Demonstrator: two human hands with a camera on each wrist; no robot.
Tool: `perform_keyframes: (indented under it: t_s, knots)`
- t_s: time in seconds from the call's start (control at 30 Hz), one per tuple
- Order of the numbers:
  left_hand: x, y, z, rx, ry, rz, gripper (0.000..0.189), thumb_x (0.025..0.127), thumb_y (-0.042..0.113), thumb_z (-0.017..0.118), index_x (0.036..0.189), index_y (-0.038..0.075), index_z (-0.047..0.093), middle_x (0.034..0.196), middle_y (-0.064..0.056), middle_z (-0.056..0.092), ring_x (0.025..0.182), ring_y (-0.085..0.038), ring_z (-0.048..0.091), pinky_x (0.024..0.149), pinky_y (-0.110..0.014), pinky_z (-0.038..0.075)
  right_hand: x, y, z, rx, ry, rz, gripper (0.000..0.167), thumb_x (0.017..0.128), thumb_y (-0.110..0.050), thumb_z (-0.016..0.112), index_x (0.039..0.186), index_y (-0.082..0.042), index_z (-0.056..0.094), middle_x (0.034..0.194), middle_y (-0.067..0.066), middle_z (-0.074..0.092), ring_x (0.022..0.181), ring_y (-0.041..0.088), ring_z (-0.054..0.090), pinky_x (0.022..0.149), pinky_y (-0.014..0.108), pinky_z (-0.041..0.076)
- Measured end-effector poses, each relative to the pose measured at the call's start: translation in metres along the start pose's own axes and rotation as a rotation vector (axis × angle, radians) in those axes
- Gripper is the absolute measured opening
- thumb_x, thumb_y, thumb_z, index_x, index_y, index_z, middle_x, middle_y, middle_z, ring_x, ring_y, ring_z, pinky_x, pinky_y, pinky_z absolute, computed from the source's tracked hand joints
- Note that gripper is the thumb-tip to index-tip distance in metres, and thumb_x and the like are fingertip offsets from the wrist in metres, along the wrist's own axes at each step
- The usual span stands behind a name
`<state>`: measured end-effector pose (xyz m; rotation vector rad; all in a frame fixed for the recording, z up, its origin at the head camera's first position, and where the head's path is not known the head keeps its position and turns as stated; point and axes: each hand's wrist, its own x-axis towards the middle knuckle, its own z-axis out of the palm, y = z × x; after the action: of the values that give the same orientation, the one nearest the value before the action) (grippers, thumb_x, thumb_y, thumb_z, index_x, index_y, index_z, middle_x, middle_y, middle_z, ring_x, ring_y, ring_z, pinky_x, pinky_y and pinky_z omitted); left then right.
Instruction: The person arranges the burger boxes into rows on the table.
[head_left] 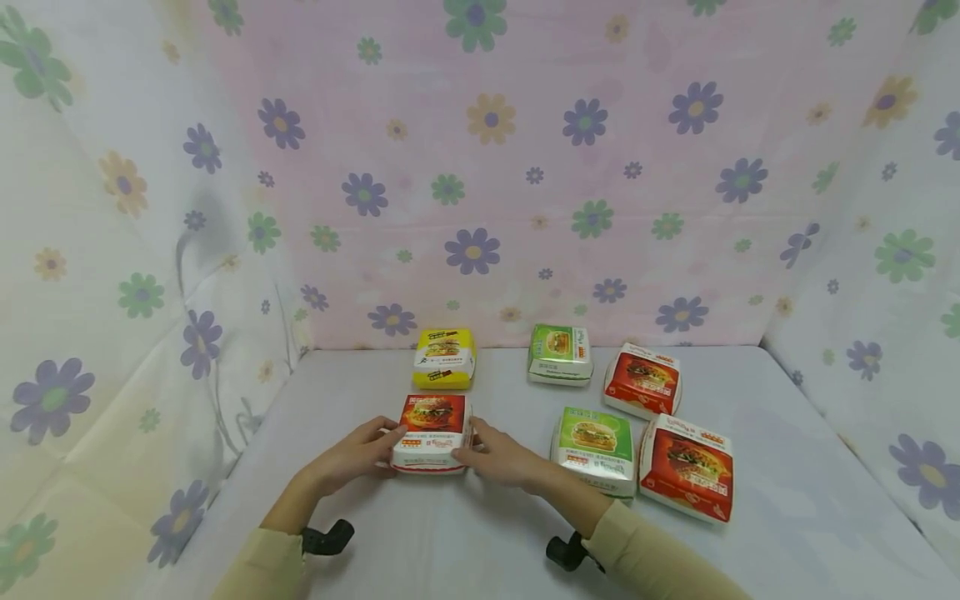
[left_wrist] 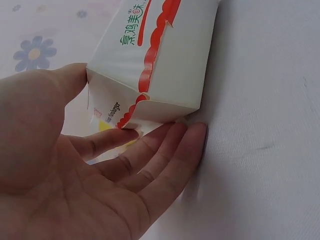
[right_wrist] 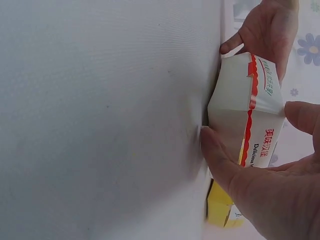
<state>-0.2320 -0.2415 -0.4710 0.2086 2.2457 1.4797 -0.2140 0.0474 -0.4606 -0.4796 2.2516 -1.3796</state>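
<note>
A red-topped burger box (head_left: 431, 435) with white sides sits on the white table between the two hands. My left hand (head_left: 362, 452) grips its left side: in the left wrist view the thumb is at the upper edge and the fingers (left_wrist: 167, 162) lie against the side, low by the tabletop. My right hand (head_left: 501, 454) holds the opposite side, its thumb and fingers about the edge in the right wrist view. The lid looks closed, with a red scalloped band along the seam. Right behind this box stands a yellow burger box (head_left: 444, 360).
To the right are a green burger box (head_left: 558, 357) at the back, another green box (head_left: 594, 442) nearer, a red box (head_left: 642, 382) and a larger-looking red box (head_left: 687, 468) in front of it. Flowered cloth (head_left: 472, 250) walls in the table's back and sides.
</note>
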Motion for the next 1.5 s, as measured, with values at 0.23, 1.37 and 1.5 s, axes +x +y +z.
perform_keyframes:
  t_s: [0.23, 1.37, 1.5]
  knots:
    - [0.001, -0.002, -0.001, 0.023, 0.023, -0.017, 0.060, 0.105, 0.049, 0.053, 0.136, -0.001, 0.045, 0.123, -0.016, 0.060, 0.102, -0.024, 0.061, 0.087, -0.040, 0.060, 0.003, 0.000, 0.002, -0.005, 0.004, 0.009, 0.077, 0.103, -0.039, 0.059, 0.161, -0.002, 0.025, 0.152, 0.020, 0.047, 0.137, 0.039, 0.048, 0.105, 0.056, 0.047]
    - [-0.016, 0.005, -0.003, 0.308, 0.151, -0.006, 0.065, 0.106, 0.048, 0.051, 0.149, 0.000, 0.044, 0.136, -0.020, 0.058, 0.113, -0.029, 0.062, 0.088, -0.047, 0.056, -0.024, -0.007, -0.004, -0.233, -0.057, -0.023, 0.077, 0.105, -0.038, 0.057, 0.159, 0.005, 0.022, 0.159, 0.027, 0.035, 0.139, 0.036, 0.048, 0.114, 0.053, 0.039]
    - [-0.017, 0.006, -0.003, 0.379, 0.214, 0.051, 0.061, 0.106, 0.046, 0.054, 0.149, 0.003, 0.047, 0.137, -0.018, 0.058, 0.118, -0.032, 0.058, 0.093, -0.051, 0.053, -0.032, -0.009, -0.013, -0.303, -0.075, -0.040, 0.075, 0.105, -0.039, 0.055, 0.160, 0.001, 0.024, 0.161, 0.025, 0.033, 0.134, 0.034, 0.054, 0.113, 0.051, 0.041]
